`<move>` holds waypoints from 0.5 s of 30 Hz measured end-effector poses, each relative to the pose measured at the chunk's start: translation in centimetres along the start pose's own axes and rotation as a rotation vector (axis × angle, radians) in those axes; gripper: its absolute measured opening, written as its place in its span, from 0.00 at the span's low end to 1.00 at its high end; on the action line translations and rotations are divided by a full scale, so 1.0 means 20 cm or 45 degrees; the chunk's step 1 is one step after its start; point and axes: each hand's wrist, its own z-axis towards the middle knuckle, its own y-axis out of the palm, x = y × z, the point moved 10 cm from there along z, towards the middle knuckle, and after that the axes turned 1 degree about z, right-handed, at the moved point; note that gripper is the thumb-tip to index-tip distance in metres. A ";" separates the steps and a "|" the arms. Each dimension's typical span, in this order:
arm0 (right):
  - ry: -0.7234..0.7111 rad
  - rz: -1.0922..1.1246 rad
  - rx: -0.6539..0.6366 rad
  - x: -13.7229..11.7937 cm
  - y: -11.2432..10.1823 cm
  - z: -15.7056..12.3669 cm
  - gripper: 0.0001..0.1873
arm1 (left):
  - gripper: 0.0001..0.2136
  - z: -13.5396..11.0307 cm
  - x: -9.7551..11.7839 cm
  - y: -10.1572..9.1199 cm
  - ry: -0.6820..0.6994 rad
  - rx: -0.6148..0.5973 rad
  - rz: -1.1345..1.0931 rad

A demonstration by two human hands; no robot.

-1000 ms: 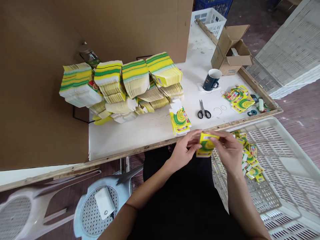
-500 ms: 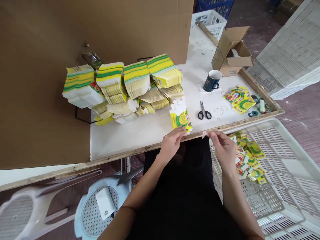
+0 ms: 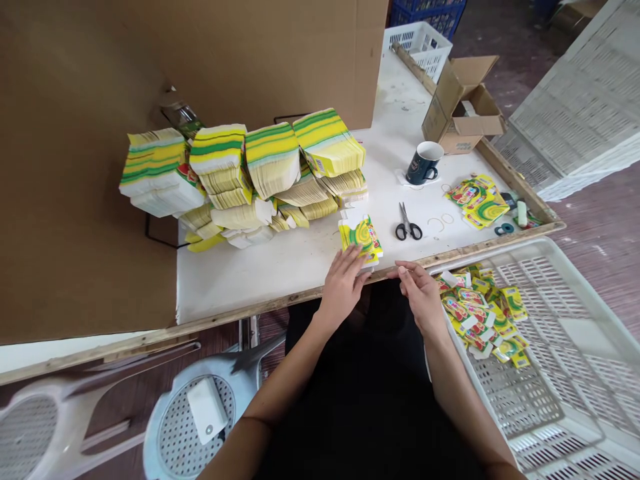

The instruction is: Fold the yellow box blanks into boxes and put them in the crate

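Observation:
My left hand [image 3: 343,277] rests with its fingers stretched out on the near end of a small pile of flat yellow-and-green cartons [image 3: 361,233] at the front of the table. Close by on the right, my right hand [image 3: 417,293] is at the wooden table edge [image 3: 450,253], thumb and fingers pinched together. Whatever the pinch may hold is too small to make out. Black-handled scissors [image 3: 408,223] lie just beyond my hands. Farther left stand several tall stacks of folded yellow, green and white cartons [image 3: 273,157].
Right of the scissors are rubber bands [image 3: 440,222], a dark mug [image 3: 424,163] and more flat cartons [image 3: 481,200]. An open cardboard box [image 3: 463,107] stands behind. Below the edge, a white crate [image 3: 565,320] holds small cartons. A stool [image 3: 200,427] is at lower left.
My right hand has moved left along the table edge, towards my left hand. The left fingers have spread a little over the carton. A small red-and-white scrap by the right fingers no longer shows.

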 end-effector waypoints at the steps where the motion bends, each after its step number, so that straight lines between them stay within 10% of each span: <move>1: -0.002 0.001 -0.007 0.00 0.00 0.00 0.28 | 0.20 0.00 0.00 0.00 -0.002 0.000 0.040; 12: 0.029 0.202 0.065 -0.02 0.00 0.00 0.24 | 0.18 -0.10 0.28 -0.04 0.420 0.017 -0.377; 15: -0.008 0.251 0.067 -0.05 -0.02 -0.02 0.24 | 0.23 -0.10 0.27 -0.05 0.252 0.032 -0.606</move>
